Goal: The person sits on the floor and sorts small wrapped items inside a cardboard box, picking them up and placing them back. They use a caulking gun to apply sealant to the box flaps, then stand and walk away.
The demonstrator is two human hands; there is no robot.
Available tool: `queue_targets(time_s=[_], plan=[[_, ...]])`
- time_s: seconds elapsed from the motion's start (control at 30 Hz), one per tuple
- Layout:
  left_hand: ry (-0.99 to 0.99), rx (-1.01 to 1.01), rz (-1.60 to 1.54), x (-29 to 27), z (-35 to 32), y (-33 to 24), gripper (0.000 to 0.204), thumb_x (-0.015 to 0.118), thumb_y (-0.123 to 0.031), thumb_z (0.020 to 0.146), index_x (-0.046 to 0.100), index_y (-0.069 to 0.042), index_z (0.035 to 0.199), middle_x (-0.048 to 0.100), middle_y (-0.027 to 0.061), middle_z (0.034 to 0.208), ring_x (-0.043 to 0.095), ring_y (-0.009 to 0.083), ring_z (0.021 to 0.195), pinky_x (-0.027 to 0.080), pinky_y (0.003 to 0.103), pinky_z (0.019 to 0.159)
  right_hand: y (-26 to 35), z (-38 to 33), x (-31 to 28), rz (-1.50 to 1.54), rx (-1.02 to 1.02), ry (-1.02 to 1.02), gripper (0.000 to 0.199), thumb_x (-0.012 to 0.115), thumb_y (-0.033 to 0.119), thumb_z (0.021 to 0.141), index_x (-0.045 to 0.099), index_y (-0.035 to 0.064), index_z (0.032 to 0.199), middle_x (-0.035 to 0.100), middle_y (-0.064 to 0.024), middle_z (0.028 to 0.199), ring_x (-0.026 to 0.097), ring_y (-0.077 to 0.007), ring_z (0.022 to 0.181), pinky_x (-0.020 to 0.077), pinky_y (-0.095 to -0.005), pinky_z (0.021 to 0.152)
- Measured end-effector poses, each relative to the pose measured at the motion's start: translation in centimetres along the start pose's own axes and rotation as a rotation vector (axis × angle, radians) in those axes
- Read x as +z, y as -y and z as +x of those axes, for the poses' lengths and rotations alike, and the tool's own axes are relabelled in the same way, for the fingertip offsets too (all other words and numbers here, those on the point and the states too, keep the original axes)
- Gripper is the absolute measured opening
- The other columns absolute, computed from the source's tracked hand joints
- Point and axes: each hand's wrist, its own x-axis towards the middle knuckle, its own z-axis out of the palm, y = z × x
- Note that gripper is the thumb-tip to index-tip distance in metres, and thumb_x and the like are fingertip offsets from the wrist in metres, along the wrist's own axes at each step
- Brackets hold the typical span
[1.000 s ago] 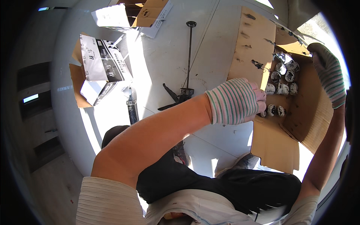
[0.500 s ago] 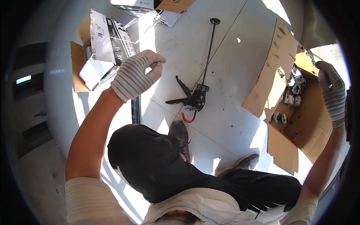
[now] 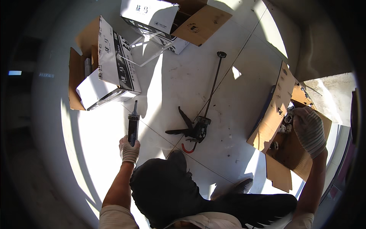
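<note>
My left hand [image 3: 129, 150], in a striped knit glove, is closed round the lower end of a dark caulking gun barrel [image 3: 133, 128] with a tapered nozzle at its far end. At the right, my gloved right hand [image 3: 310, 131] is over an open brown carton [image 3: 301, 158], its fingers curled in. Whatever those fingers hold, if anything, is hidden. Crumpled, dark-smeared wrappers [image 3: 286, 124] lie inside that carton. Between my hands, on the floor, rests a black caulking gun handle [image 3: 198, 129] with a long plunger rod and a red hook.
A white-and-black printed carton [image 3: 118, 61] stands open at the left, beyond my left hand. Another open carton [image 3: 152, 15] is at the top, its brown flap [image 3: 202, 26] folded out. My shoes [image 3: 177, 160] are on the tiled floor near the handle.
My left hand has come down and back from near the white carton and now grips the caulking gun barrel. My right hand has moved inward over the brown carton. The view has shifted.
</note>
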Motion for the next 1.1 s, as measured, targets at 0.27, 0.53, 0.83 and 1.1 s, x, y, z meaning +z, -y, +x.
queue_targets(time_s=[0.27, 0.53, 0.83, 1.1], plan=[[0.081, -0.155, -0.039, 0.6, 0.6, -0.8, 0.074, 0.072, -0.037, 0.08, 0.051, 0.003, 0.138, 0.057, 0.0282, 0.129, 0.056, 0.0442, 0.12, 0.047, 0.051, 0.105, 4.8, 0.7, 2.3, -0.069, -0.162, 0.192, 0.007, 0.07, 0.006, 0.082, 0.064, 0.0022, 0.081, 0.061, -0.0124, 0.073, 0.062, -0.0312, 0.071, 0.0515, -0.0407, 0.067], [0.19, -0.199, -0.147, 1.6, 1.7, -0.5, 0.067, 0.074, -0.032, 0.08, 0.054, 0.001, 0.135, 0.061, 0.0287, 0.126, 0.06, 0.0445, 0.117, 0.049, 0.049, 0.103, 6.4, -0.6, 3.3, -0.041, -0.17, 0.236, 0.007, 0.07, 0.007, 0.081, 0.064, 0.0053, 0.078, 0.061, -0.0092, 0.07, 0.063, -0.0281, 0.068, 0.0522, -0.0397, 0.066], [0.185, -0.288, -0.045, 3.9, 0.2, 4.5, 0.063, 0.076, -0.032, 0.077, 0.057, 0.0, 0.128, 0.065, 0.026, 0.12, 0.065, 0.0434, 0.108, 0.053, 0.049, 0.097, 7.3, -2.0, 5.1, 0.033, -0.213, 0.183, 0.011, 0.072, -0.002, 0.077, 0.064, 0.004, 0.082, 0.061, -0.0093, 0.071, 0.062, -0.0281, 0.068, 0.0518, -0.0398, 0.063], [0.109, -0.284, -0.269, 4.8, -1.5, 3.5, 0.051, 0.075, -0.019, 0.074, 0.057, -0.003, 0.118, 0.06, 0.0196, 0.113, 0.062, 0.0369, 0.103, 0.051, 0.044, 0.094, 7.4, -1.9, 5.4, 0.079, -0.257, 0.143, 0.014, 0.072, -0.001, 0.078, 0.065, 0.0036, 0.089, 0.062, -0.0107, 0.072, 0.064, -0.0309, 0.068, 0.052, -0.0415, 0.065]])
